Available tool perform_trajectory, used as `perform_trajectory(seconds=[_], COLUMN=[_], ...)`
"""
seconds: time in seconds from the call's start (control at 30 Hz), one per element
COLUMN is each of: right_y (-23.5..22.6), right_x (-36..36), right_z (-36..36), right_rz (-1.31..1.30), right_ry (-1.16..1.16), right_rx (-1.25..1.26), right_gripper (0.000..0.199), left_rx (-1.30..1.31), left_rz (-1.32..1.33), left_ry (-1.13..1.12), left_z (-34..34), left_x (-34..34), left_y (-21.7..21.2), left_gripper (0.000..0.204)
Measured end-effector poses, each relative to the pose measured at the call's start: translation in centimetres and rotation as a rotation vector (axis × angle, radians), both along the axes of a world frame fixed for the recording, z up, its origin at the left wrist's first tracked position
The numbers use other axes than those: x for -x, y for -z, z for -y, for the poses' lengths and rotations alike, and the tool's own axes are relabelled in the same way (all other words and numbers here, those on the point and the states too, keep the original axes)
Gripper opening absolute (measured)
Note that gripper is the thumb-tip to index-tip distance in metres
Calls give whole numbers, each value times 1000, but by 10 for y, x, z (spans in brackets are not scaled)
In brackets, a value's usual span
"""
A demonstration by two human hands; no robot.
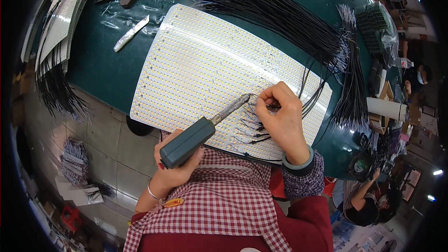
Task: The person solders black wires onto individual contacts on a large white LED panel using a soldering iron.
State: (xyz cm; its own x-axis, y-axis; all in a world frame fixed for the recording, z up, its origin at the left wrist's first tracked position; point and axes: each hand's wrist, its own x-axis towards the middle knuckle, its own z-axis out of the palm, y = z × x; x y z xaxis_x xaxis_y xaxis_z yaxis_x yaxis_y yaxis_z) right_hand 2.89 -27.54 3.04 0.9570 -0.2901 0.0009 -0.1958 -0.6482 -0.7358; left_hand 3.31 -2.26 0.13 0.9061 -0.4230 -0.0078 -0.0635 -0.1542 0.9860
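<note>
My left hand (179,158) grips the soldering iron (205,128), its long axis pointing up-right toward the wire (261,107) seemingly pinched by my right hand (282,116), near the bench's (107,65) front edge.

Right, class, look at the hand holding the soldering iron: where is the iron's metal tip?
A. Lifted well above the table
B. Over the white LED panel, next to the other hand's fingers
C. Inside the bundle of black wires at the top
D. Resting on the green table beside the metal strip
B: the left hand holds the soldering iron with its tip on the LED panel, close to the right hand, whose fingers pinch a thin wire.
</note>
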Motion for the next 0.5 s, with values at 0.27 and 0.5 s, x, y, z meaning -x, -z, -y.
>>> perform_trajectory(seconds=[0.27,0.5], right_y=[1,1], right_x=[1,1], right_z=[1,1], right_rz=[-6,2], right_ry=[7,6], right_rx=[20,20], right_gripper=[8,9], left_rx=[-30,22], left_rz=[-48,-166], left_ry=[6,-61], left_z=[-4,-8], left_x=[3,10], left_y=[1,3], left_gripper=[19,20])
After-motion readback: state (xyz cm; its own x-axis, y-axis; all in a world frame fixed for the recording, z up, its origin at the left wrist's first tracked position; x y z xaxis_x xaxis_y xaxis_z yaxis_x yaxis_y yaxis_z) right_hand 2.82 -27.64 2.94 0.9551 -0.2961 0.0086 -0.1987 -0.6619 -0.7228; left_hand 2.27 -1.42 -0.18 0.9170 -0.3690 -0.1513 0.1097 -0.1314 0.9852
